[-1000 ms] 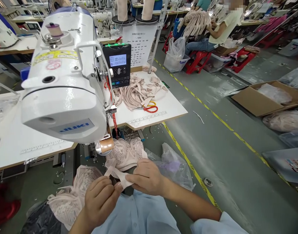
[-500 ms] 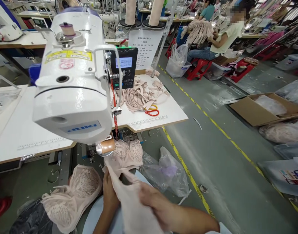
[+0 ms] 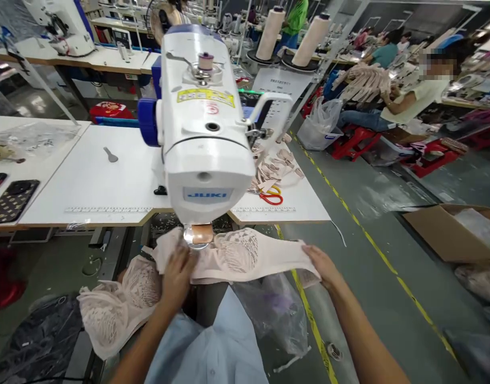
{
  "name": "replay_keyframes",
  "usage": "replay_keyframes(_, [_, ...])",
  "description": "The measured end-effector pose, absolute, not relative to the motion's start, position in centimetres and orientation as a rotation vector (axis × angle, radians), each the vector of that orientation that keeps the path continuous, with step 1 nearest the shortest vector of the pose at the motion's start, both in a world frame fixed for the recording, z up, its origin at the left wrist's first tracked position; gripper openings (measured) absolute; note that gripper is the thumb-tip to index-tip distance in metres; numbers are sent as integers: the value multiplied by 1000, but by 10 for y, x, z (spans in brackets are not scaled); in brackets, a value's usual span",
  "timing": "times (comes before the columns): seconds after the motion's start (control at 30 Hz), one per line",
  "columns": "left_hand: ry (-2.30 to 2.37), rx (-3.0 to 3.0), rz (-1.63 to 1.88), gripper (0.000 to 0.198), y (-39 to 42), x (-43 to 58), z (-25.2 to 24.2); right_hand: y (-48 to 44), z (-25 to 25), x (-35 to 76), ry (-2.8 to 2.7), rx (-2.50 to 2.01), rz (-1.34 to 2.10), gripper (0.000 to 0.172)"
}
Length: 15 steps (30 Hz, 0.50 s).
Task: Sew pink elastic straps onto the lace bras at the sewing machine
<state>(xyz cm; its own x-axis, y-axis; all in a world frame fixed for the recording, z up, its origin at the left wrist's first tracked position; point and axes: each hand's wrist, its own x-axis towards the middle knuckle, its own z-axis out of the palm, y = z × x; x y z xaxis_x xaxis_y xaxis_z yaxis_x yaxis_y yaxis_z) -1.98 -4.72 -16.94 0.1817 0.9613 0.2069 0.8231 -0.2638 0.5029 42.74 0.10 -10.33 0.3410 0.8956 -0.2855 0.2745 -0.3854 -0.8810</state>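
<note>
I had the right hand [image 3: 323, 266] gripping one end of the beige bra [image 3: 239, 253], which stretched across to the left hand [image 3: 176, 274]. Those fingers lay against it; I couldn't tell whether they pinched it. The sewing machine [image 3: 208, 160] stood just beyond the left fingers, with a second bra [image 3: 109, 320] near them, to their left.

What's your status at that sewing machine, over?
Left hand on pink lace bra at white sewing machine. Right hand gripping its right end. Second pink lace bra beside left forearm.
</note>
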Motion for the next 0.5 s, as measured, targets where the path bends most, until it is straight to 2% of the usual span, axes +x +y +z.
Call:
replay_keyframes(0.13, [1743,2124,566,45,-76,-20,-185,3,-156,395,-1241,-2039,1036,28])
replay_keyframes(0.2, [2016,1951,518,35,-98,-62,-183,-2,-176,367,-1355,-2010,1091,33])
replay_keyframes(0.27, [2365,1686,442,36,-124,-115,-176,-8,-187,330,-1526,-1889,1108,39])
replay_keyframes(0.37, [2685,1331,242,36,-156,-176,-164,-18,-178,258,-1822,-1560,1117,35])
replay_keyframes(0.5, [2623,1250,62,36,-175,-187,-154,-35,-140,161,-2033,-1103,1524,24])
